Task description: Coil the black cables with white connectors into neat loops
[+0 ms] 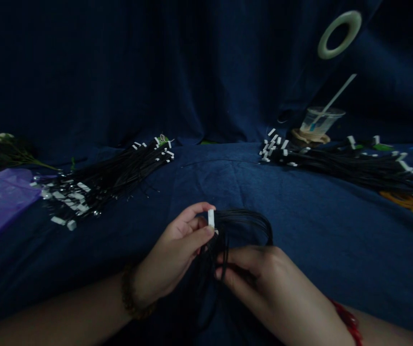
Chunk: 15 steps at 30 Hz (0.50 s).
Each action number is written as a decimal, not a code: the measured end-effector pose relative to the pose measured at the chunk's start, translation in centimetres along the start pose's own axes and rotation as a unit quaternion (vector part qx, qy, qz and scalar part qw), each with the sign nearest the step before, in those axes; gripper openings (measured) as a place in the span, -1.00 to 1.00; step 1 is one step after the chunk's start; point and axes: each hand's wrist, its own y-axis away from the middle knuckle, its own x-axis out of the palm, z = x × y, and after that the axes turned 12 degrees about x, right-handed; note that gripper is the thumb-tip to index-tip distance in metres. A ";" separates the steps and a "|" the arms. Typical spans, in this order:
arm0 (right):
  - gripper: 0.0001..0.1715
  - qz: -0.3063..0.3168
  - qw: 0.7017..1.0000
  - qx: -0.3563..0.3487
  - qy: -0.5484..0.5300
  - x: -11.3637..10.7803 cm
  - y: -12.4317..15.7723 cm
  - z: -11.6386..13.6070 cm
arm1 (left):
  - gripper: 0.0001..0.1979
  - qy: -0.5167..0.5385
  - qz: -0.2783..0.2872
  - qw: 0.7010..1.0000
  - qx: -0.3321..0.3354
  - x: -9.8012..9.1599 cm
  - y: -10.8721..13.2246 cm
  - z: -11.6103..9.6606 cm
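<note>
Between thumb and index finger, my left hand (177, 245) pinches a white connector (211, 218) at the end of a bundle of thin black wires (249, 217). From there the wires loop out to the right and bend down behind my right hand (267, 274). The right thumb and fingertips are closed on black wires just below and right of the connector. More dark strands hang beneath both hands, and their lower ends are lost in shadow. A beaded bracelet is on my left wrist, a red one on my right.
At left lies a pile of black wires with white connectors (120, 168), by a purple bag (5, 202) and flowers (5, 139). Another wire pile (336, 163) is at right, near a plastic cup (320, 122) holding a stick and orange rubber bands (408, 205). A pale ring (323, 45) hangs above.
</note>
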 end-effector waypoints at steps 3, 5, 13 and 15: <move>-0.74 -0.004 1.000 -0.006 -0.002 -0.1 0.0 0.0 | -0.76 -0.018 0.007 1.000 0.008 -0.1 0.0 0.1; -0.74 -0.007 1.000 0.003 -0.007 -0.2 0.0 0.0 | -0.74 -0.039 0.000 0.999 0.011 -0.3 -0.1 0.3; -0.83 0.226 0.886 0.088 -0.395 -5.6 -0.1 0.0 | -0.67 -0.037 -0.002 0.999 -0.003 -0.2 0.0 -0.1; -0.86 0.226 0.859 0.061 -0.455 -7.7 -0.2 -0.3 | -0.64 -0.042 -0.003 0.999 0.003 -0.2 -0.1 -0.3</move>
